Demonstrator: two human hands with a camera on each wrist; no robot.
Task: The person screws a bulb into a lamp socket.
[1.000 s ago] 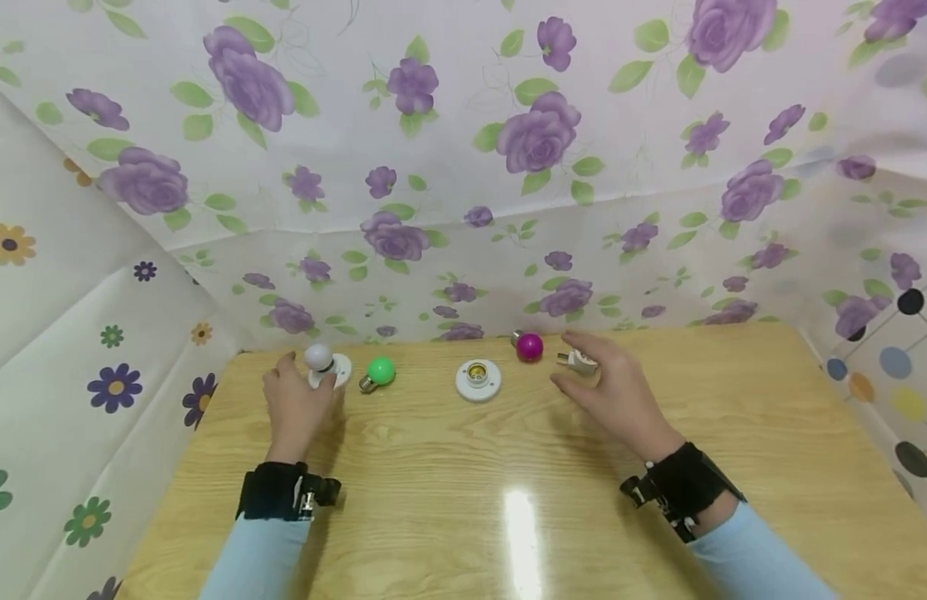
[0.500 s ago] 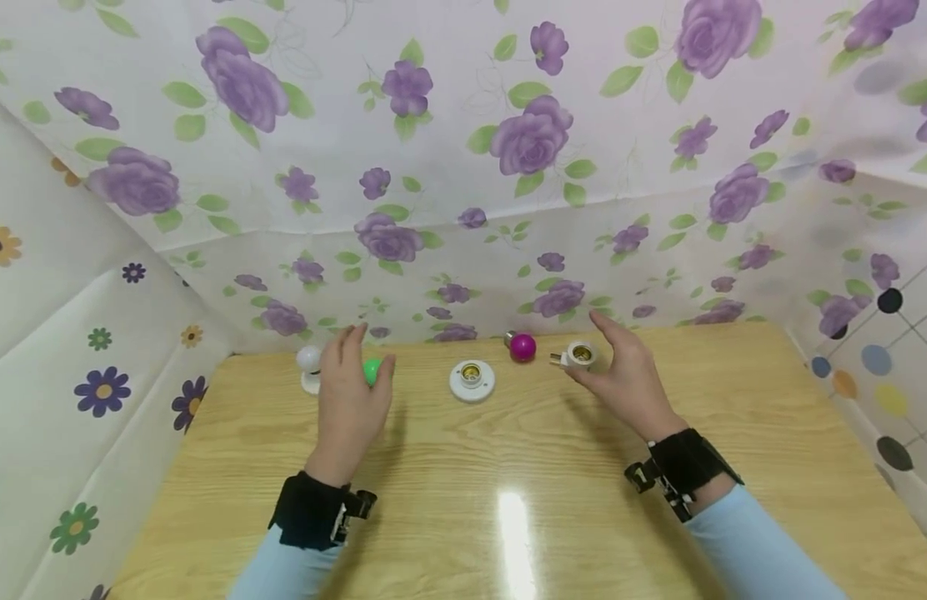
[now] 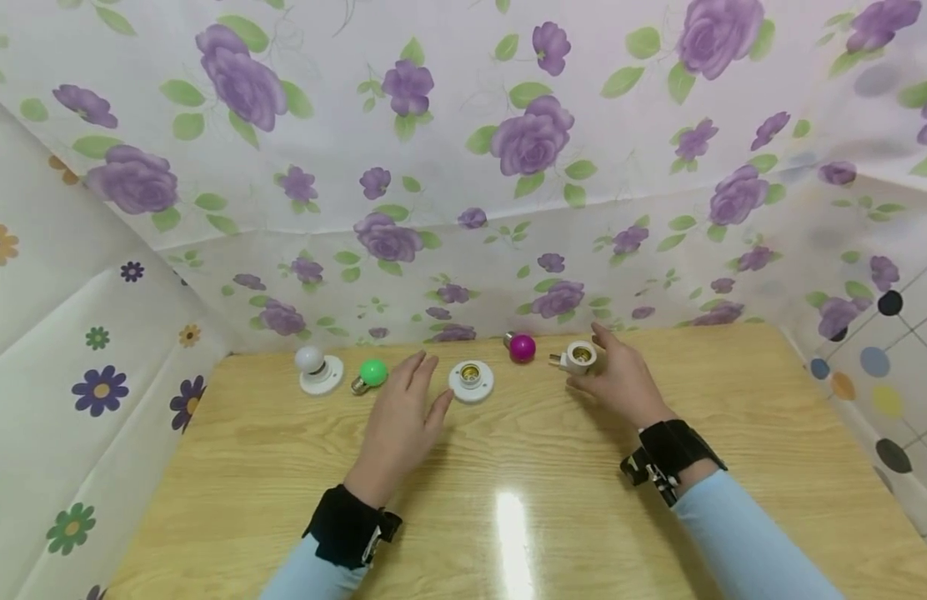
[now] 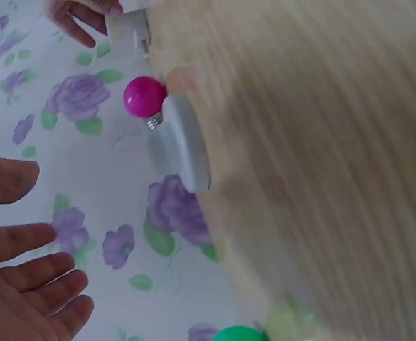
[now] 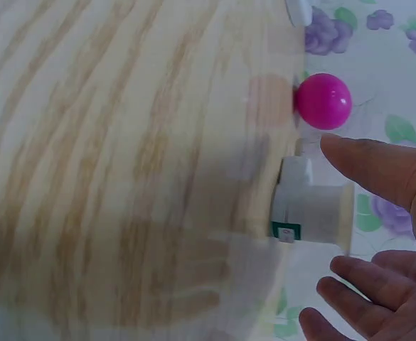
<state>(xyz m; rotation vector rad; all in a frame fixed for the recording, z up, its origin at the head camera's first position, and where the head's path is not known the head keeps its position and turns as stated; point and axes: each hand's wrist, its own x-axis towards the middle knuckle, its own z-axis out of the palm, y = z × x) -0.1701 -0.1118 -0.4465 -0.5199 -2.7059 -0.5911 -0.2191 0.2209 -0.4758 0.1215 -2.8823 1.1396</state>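
Observation:
My left hand [image 3: 401,421] hovers with relaxed, spread fingers between a green bulb [image 3: 373,372] and a white round lamp holder [image 3: 471,391]. In the left wrist view its fingers hold nothing. My right hand [image 3: 623,382] is beside a white plug-in lamp holder [image 3: 580,357], whose prongs point left and whose brass socket faces up. Thumb and fingers spread on either side of that holder [image 5: 314,209] in the right wrist view, with gaps between. A magenta bulb [image 3: 522,347] lies between the two holders, its metal base toward the wall.
A white bulb [image 3: 309,359] sits tilted in another round lamp holder [image 3: 321,385] at the left. The wooden table [image 3: 463,467] meets a flowered sheet [image 3: 433,250] right behind the row of parts. Dotted covering [image 3: 894,400] borders the right side.
My left hand has moved right, from the white bulb past the green one toward the middle lamp holder. My right hand has shifted slightly around the plug-in holder, whose socket now shows upward.

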